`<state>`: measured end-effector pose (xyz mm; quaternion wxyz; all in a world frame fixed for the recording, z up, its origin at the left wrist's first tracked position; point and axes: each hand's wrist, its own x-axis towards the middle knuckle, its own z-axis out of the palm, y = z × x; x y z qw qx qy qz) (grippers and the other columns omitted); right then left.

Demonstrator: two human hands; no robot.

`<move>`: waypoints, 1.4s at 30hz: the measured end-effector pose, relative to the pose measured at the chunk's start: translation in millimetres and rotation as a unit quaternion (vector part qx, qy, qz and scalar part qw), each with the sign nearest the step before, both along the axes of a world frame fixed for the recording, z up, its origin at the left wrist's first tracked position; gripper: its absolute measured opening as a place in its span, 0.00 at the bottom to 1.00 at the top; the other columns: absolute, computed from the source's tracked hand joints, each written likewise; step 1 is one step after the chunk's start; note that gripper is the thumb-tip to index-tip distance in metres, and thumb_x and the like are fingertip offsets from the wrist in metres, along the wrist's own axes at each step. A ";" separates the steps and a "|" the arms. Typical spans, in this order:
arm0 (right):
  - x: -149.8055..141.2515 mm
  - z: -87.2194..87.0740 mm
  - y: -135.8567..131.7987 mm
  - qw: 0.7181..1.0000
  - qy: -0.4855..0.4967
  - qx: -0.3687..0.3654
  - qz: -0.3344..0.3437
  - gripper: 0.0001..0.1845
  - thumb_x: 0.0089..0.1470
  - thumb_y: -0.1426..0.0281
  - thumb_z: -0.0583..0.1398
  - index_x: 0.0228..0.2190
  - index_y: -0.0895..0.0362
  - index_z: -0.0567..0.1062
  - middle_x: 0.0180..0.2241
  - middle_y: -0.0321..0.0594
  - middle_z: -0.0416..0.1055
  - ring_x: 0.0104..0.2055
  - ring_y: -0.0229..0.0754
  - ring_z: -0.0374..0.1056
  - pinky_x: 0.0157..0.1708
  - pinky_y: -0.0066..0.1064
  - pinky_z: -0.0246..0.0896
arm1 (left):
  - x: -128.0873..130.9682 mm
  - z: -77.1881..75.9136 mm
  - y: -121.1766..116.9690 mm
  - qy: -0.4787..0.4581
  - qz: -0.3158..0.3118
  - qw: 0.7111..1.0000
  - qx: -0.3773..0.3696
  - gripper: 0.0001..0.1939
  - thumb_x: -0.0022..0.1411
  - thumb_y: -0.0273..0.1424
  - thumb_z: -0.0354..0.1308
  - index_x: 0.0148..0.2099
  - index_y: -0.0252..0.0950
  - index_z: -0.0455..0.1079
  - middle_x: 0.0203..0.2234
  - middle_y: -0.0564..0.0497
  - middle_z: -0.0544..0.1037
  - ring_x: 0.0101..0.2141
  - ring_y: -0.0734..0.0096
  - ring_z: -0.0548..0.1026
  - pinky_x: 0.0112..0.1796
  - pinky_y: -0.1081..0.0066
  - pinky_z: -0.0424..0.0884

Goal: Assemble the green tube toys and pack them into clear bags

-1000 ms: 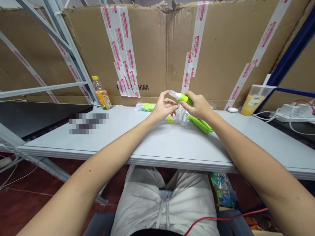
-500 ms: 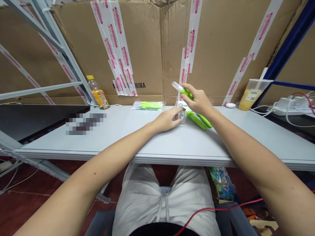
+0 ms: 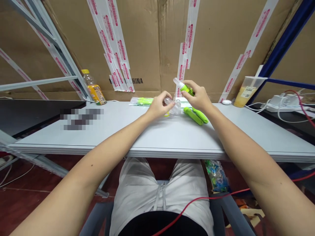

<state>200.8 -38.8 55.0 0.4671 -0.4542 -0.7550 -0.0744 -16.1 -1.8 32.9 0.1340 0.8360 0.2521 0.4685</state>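
Note:
My right hand (image 3: 198,96) grips a bright green ribbed tube (image 3: 185,88) with a white collar and a clear rounded tip, tilted up to the left above the table. My left hand (image 3: 159,106) has its thumb and fingers closed around a small clear plastic piece (image 3: 168,101), just left of the tube. Close by on the table, more clear plastic pieces (image 3: 176,109) stand together; their exact shape is hard to make out. Two long green parts (image 3: 195,116) lie side by side below my right hand.
A wrapped green item (image 3: 144,101) lies at the table's back, partly behind my left hand. A yellow-capped drink bottle (image 3: 94,90) stands left. A plastic drink cup (image 3: 247,91), a small white case (image 3: 226,102) and a power strip (image 3: 280,106) are right. Cardboard (image 3: 145,42) rises behind.
My left hand has lifted from the clear pieces and shifted slightly left, now with a clear piece in its fingers. My right hand still holds the green tube in nearly the same place.

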 end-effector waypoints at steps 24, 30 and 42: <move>-9.2 -0.7 -3.9 0.987 -0.096 -0.104 0.073 0.23 0.55 0.59 0.58 0.50 0.54 0.75 0.38 0.40 0.76 0.34 0.43 0.65 0.37 0.34 0.55 | -5.5 8.2 15.1 -0.214 -0.074 0.954 -0.197 0.19 0.57 0.46 0.65 0.35 0.38 0.63 0.15 0.61 0.65 0.13 0.79 0.63 0.15 0.76 0.58; -7.5 -1.2 -2.2 0.988 -0.082 -0.112 0.066 0.22 0.55 0.59 0.58 0.50 0.53 0.76 0.38 0.39 0.77 0.34 0.43 0.65 0.37 0.34 0.56 | -8.8 11.6 18.4 -0.240 -0.074 0.944 -0.212 0.16 0.58 0.42 0.64 0.36 0.39 0.62 0.15 0.61 0.66 0.13 0.79 0.64 0.15 0.77 0.59; -13.8 -2.6 -2.8 0.981 -0.106 -0.138 0.089 0.28 0.53 0.54 0.62 0.49 0.59 0.72 0.38 0.44 0.75 0.36 0.45 0.66 0.37 0.34 0.56 | -5.7 5.2 8.9 -0.141 -0.140 0.953 -0.230 0.19 0.54 0.43 0.67 0.39 0.36 0.67 0.20 0.57 0.70 0.18 0.77 0.70 0.19 0.75 0.67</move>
